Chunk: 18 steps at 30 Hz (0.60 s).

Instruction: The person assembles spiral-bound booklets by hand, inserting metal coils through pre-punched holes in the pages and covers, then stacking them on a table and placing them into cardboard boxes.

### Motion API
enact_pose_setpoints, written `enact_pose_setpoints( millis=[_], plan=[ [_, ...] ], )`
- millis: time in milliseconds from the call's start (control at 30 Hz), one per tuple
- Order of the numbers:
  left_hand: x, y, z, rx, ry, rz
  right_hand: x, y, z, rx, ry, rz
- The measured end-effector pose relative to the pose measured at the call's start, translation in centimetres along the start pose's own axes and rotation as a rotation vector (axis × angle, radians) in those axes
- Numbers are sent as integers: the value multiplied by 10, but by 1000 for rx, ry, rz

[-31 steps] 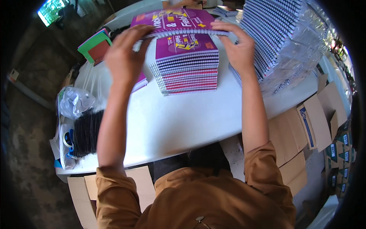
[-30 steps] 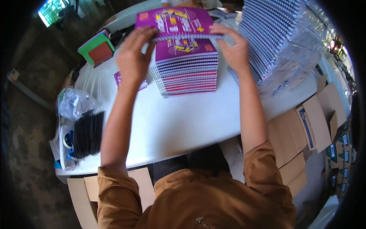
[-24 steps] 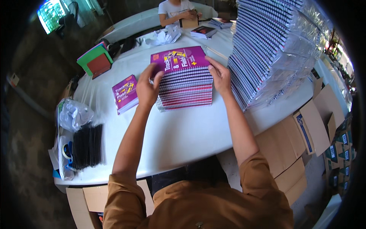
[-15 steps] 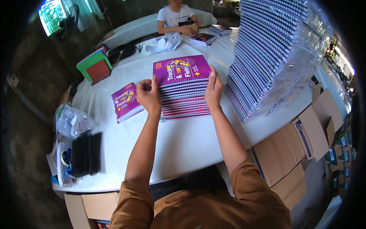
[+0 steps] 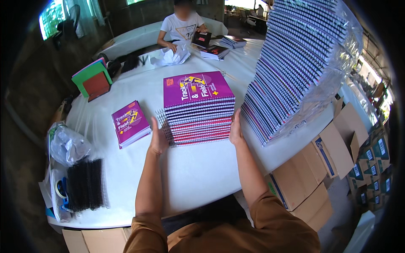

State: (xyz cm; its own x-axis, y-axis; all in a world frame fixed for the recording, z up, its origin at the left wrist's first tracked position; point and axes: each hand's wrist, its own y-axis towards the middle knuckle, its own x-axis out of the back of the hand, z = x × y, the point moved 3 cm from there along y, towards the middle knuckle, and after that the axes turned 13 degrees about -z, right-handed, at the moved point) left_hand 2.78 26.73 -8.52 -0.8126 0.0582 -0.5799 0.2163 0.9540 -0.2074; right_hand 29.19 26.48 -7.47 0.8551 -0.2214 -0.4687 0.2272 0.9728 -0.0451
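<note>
A stack of spiral-bound notebooks (image 5: 198,122) with a purple cover on top stands in the middle of the white table, its wire spines toward me. My left hand (image 5: 157,139) is upright by the stack's lower left side, a small gap from the spines, fingers stretched out. On the other side my right hand (image 5: 236,127) lies flat along the stack's lower right edge and seems to touch it. Neither hand is wrapped round anything. Left of my left hand lies a smaller pile of matching purple books (image 5: 131,124), with white page edges showing.
A tall leaning stack of plastic-wrapped notebooks (image 5: 291,71) rises at right. Black binding coils (image 5: 87,184), tape (image 5: 61,187) and a plastic bag (image 5: 69,143) lie at left. Cardboard boxes (image 5: 299,173) sit below the right edge. Across the table a person (image 5: 181,27) handles crumpled paper (image 5: 175,55).
Both my hands have slid from the stack's top down to its lower sides. The stack sits more squarely in view. Across the table, the person's hand has moved onto the crumpled paper.
</note>
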Motion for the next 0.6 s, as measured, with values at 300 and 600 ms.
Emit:
enact_pose_setpoints(
  millis=[300, 600],
  plan=[
    [-30, -19, 5, -58, 48, 17, 10, -11, 2, -94, 69, 58],
    [-32, -74, 20, 8, 43, 25, 18, -84, 15, -81, 42, -33]
  ],
)
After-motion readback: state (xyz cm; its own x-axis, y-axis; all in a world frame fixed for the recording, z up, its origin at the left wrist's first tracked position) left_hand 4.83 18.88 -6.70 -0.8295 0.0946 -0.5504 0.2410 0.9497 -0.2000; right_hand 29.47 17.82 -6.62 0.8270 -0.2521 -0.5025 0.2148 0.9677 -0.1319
